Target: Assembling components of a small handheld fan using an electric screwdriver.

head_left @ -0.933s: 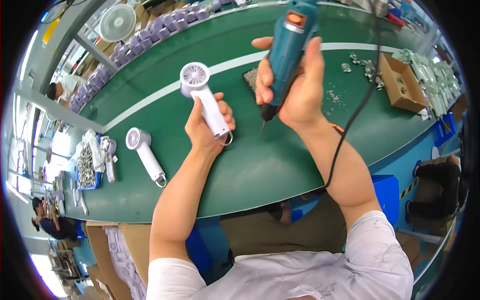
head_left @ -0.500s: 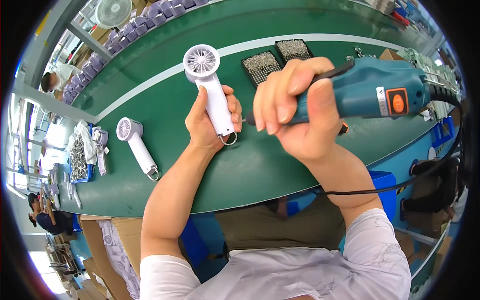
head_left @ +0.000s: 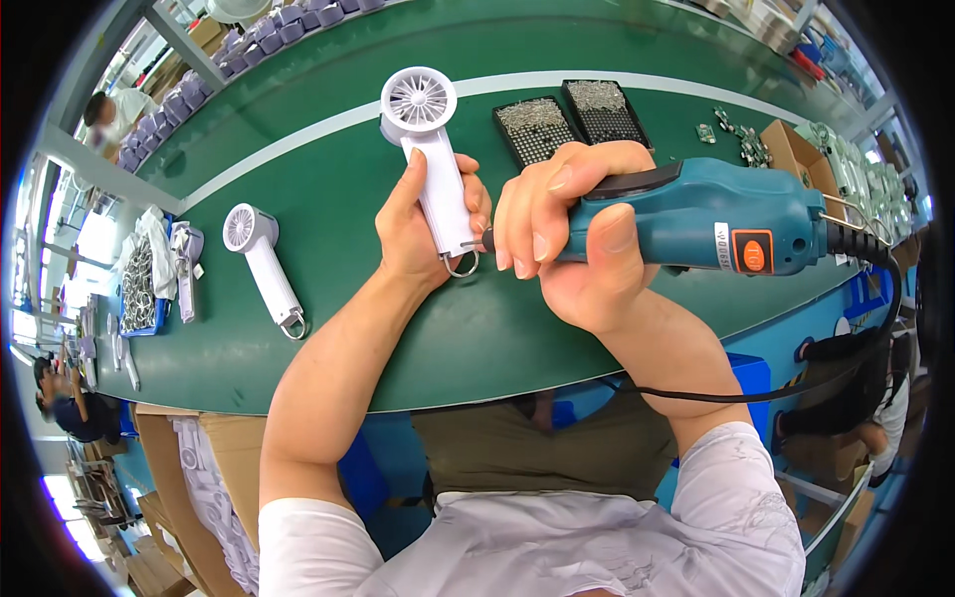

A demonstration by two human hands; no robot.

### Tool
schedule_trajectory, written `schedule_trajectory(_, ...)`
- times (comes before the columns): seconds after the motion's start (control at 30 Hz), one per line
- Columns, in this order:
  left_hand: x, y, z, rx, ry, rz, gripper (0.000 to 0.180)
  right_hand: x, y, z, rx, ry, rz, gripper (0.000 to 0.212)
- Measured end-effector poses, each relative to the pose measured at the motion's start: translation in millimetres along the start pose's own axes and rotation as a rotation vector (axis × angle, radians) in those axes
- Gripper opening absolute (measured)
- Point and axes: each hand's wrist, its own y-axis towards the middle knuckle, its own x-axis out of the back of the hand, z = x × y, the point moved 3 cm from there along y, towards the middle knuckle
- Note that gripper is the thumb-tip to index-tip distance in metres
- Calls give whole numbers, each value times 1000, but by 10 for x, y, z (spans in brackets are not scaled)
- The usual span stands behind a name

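Observation:
My left hand (head_left: 418, 224) is closed round the handle of a white handheld fan (head_left: 438, 189), its round grille at the far end and a metal ring at the near end. My right hand (head_left: 577, 229) grips a teal electric screwdriver (head_left: 736, 219) with a black lever and a cord at its rear. The driver lies sideways, and its thin bit meets the lower end of the fan handle close to the ring. Whether the bit sits on a screw is too small to tell. Another white handheld fan (head_left: 264, 264) lies on the green bench to the left.
Two black screw trays (head_left: 532, 144) stand beyond my right hand. Circuit boards (head_left: 741, 139) and a cardboard box (head_left: 791, 154) lie at the right. A blue tray of metal rings (head_left: 139, 298) is far left. Purple-grey parts (head_left: 189, 99) line the far side, where another person sits.
The screwdriver has moved left and slightly down, bringing its bit to the end of the fan handle near the ring. The fan stays in my left hand; the whole view has shifted a little.

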Motion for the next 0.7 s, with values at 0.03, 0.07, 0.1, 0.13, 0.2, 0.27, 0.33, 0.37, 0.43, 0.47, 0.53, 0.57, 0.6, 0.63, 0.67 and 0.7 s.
schedule_trajectory(0.03, -5, -2, 0, 2, 10, -1, 53, 5, 7, 23, -3, 0, 3, 26)
schedule_trajectory(0.07, -4, -8, 0, 5, 21, -3, 54, 7, 10, 47, -56, -77, 47, 30)
schedule_trajectory(0.1, 2, -10, -1, 4, 19, -5, 54, 6, 7, 53, -108, -154, 91, 36)
schedule_trajectory(0.13, 7, -11, -1, 5, 24, -4, 54, 12, 7, 55, -110, -154, 92, 36)
schedule_trajectory(0.2, 9, -6, 3, 6, 28, -3, 54, 16, 16, 56, -113, -154, 122, 36)
schedule_trajectory(0.27, 15, -2, 9, 10, 26, -9, 54, 2, -4, 46, -109, -148, 100, 36)
schedule_trajectory(0.33, 19, -1, 11, 13, 17, -16, 54, -9, -25, 36, -105, -141, 78, 36)
schedule_trajectory(0.37, 21, -1, 13, 17, 9, -21, 54, -13, -34, 34, -106, -148, 74, 36)
schedule_trajectory(0.43, 18, -3, 10, 15, 3, -17, 54, -14, -43, -3, -108, -156, 71, 35)
schedule_trajectory(0.47, 15, -2, 7, 13, -2, -13, 54, -7, -38, -37, -66, -105, 62, 31)
schedule_trajectory(0.53, 22, -2, 11, 16, -6, -12, 54, -8, -37, -32, -25, -53, 55, 29)
schedule_trajectory(0.57, 25, -1, 20, 21, -12, -12, 53, -13, -46, -10, -72, -110, 77, 31)
schedule_trajectory(0.6, 27, 0, 25, 20, -13, -13, 53, -19, -53, -7, -118, -167, 100, 34)
schedule_trajectory(0.63, 28, 1, 31, 21, -7, -15, 53, -18, -53, -15, -120, -167, 102, 34)
schedule_trajectory(0.67, 30, -4, 27, 21, 1, -19, 53, -22, -52, -29, -116, -179, 115, 32)
schedule_trajectory(0.7, 40, -7, 26, 19, 2, -22, 53, -25, -51, -44, -112, -191, 129, 30)
